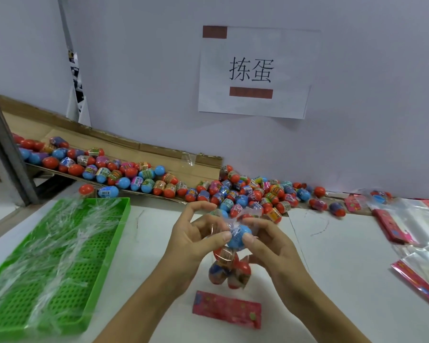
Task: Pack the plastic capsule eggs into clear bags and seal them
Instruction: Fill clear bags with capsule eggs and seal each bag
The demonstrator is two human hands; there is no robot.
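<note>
Clear bag (229, 261): held upright above the white table (344, 256) at the centre of the view, filled with capsule eggs; a blue egg (238, 237) is seen at its top, red and patterned ones below.
Left hand (196, 240): placed at 9 o'clock of the bag's neck; the gathered film is pinched between thumb and curled fingers.
Right hand (266, 243): placed at 3 o'clock of the neck; the film and the blue egg are gripped by thumb and bent fingers.
Pink card (227, 309): laid flat at 6 o'clock of the bag.
Loose eggs (253, 194): heaped at 12 o'clock along the wall and on a cardboard ramp (159, 154).
Green tray (60, 256): set at 9 o'clock, strewn with clear twist ties.
Spare bags (421, 233): piled at 3 o'clock.
</note>
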